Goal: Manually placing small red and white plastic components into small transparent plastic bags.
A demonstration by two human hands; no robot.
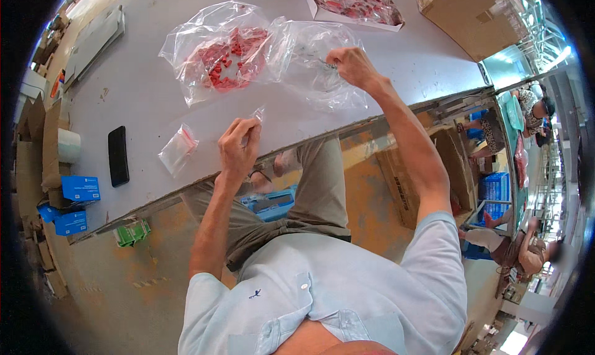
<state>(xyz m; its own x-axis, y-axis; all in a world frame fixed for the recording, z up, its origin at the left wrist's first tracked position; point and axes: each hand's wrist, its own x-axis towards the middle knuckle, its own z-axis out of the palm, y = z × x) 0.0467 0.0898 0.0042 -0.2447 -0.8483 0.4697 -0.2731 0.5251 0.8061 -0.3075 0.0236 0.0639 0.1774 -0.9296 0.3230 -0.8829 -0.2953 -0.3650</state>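
Observation:
My left hand (238, 145) is closed near the table's front edge, pinching a small clear plastic bag (259, 114) whose tip sticks out past the fingers. Farther right, my right hand (354, 68) is over a large clear plastic bag (313, 76) with a few small dark pieces inside. Its fingers are pinched together, and what they hold is too small to make out. Left of that bag lies another large clear bag (186, 45), opened out, with many small red pieces (224, 70) in it. Several small empty-looking zip bags (178, 149) lie left of my left hand.
A shallow white box (356, 21) of filled red packets stands at the far side, beside a cardboard carton (471, 17). A black phone (118, 156) lies at the left, near blue boxes (80, 188). An open carton (406, 187) is below the table; other people sit at the right.

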